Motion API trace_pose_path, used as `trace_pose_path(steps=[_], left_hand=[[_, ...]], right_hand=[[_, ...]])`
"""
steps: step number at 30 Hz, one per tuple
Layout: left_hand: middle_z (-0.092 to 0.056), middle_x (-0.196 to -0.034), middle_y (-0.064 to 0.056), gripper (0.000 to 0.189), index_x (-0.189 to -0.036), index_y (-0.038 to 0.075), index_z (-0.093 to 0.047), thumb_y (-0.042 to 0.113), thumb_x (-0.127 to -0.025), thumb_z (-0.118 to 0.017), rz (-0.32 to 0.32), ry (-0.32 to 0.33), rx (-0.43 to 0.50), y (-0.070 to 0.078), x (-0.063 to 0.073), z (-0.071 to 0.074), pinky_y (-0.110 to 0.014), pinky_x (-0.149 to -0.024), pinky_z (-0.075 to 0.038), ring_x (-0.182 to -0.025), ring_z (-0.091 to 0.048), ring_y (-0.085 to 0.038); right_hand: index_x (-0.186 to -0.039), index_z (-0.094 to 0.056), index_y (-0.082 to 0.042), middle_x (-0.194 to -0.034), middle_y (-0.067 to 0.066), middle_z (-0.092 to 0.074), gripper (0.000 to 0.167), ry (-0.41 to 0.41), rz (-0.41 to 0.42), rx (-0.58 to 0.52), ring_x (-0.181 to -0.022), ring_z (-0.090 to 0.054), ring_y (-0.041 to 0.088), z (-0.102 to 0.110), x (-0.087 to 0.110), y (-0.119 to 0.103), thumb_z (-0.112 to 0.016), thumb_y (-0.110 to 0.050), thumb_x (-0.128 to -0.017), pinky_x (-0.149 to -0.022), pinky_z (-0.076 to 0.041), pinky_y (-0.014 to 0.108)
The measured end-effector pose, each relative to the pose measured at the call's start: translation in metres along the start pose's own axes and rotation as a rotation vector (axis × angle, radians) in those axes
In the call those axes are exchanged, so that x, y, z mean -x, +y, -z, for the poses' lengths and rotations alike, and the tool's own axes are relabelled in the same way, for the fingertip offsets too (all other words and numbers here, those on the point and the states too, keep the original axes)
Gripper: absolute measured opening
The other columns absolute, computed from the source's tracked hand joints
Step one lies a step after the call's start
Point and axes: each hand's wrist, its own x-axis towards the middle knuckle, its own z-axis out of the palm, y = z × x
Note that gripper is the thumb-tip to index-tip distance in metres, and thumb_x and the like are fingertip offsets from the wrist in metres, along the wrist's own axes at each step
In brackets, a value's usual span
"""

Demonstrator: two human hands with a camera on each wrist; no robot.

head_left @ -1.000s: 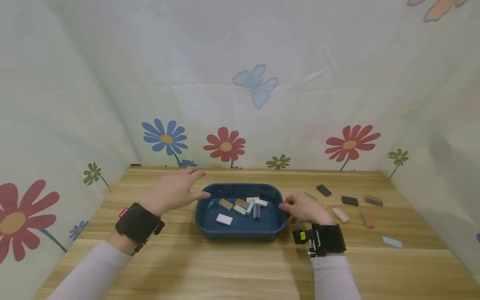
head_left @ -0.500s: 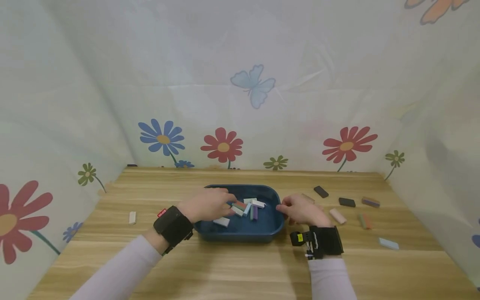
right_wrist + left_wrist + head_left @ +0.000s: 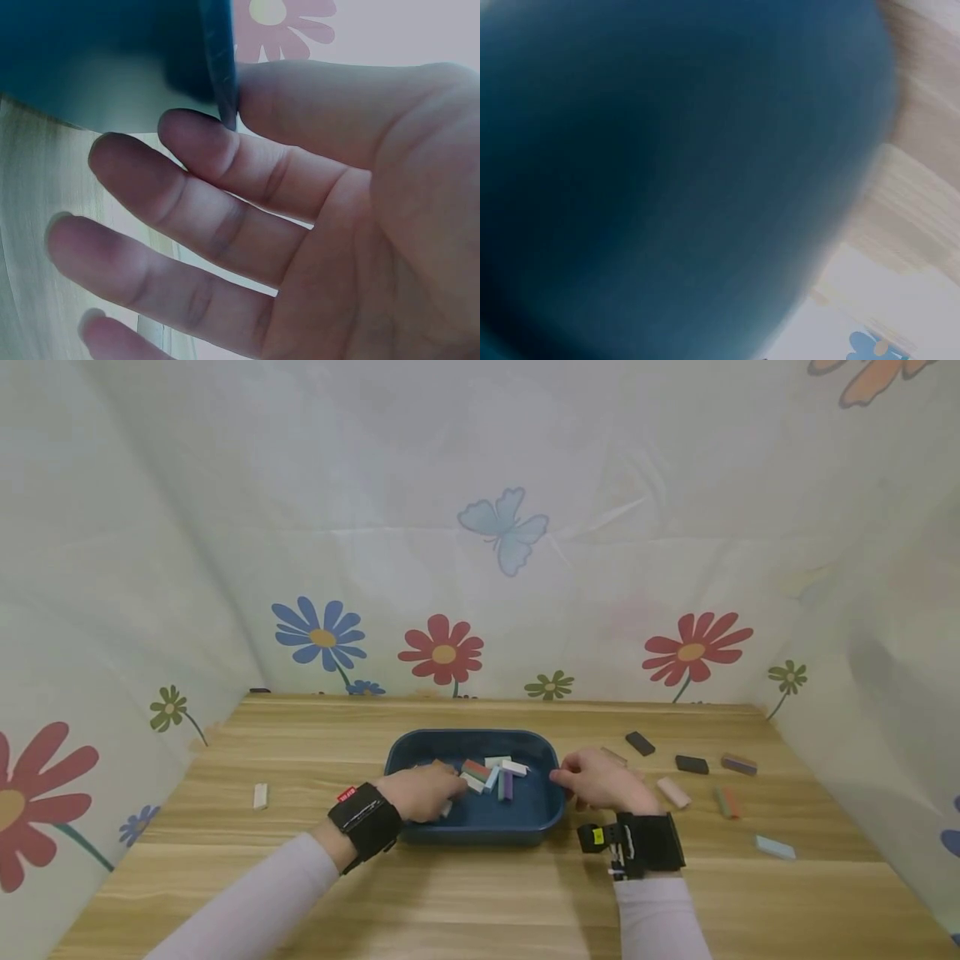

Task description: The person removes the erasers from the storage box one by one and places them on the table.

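Observation:
A dark blue rectangular basin (image 3: 517, 822) stands on the table and holds several small, rectangular coloured blocks. My left hand (image 3: 423, 792) reaches down over its left side among them, partly covering a brown block (image 3: 442, 766) and a white block (image 3: 447, 809). Its fingertips are hidden, so I cannot tell whether it grips a block. Near the middle of the basin lie an orange-and-green block (image 3: 476, 769), a light blue one (image 3: 492, 778) and a purple one (image 3: 507, 787). My right hand (image 3: 600, 779) pinches the basin's right rim between thumb and index finger, the other fingers extended (image 3: 135, 169) below.
More blocks lie on the wooden table (image 3: 510, 902) to the right, among them a black block (image 3: 692, 764), a pink one (image 3: 673, 792) and a light blue one (image 3: 775, 847). One white block (image 3: 260, 796) is at the left. A flowered curtain (image 3: 375, 527) surrounds the table.
My left hand has moved right and down from over the basin's left edge into it, uncovering the white block on the table. My right hand keeps holding the rim.

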Motion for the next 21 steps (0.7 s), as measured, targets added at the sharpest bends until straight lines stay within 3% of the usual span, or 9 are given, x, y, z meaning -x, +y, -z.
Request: trace_pose_path(steps=[8,21], left_hand=[[-0.055,-0.091,0.001,0.013,-0.101,0.012,-0.064,0.002,-0.092,-0.062,-0.017,0.024,0.031,-0.0016,0.001,-0.0028,-0.033,-0.074,-0.045,-0.081,-0.05,-0.014],[-0.055,-0.091,0.003,0.016,-0.102,0.014,-0.063,0.006,-0.089,-0.067,-0.009,0.009,0.013,-0.0066,-0.0003,-0.0015,-0.032,-0.075,-0.046,-0.081,-0.051,-0.013]], right_hand=[[-0.08,-0.061,-0.009,-0.074,0.007,-0.063,0.025,0.001,0.001,0.003,-0.064,-0.062,0.022,0.0002,-0.0004,-0.0004,-0.055,-0.023,-0.1,-0.055,-0.044,0.031],[-0.082,-0.063,-0.01,-0.076,0.008,-0.064,0.025,-0.001,-0.025,-0.005,-0.068,-0.062,0.024,0.0002,0.0009,-0.0006,-0.057,-0.025,-0.099,-0.057,-0.043,0.032]])
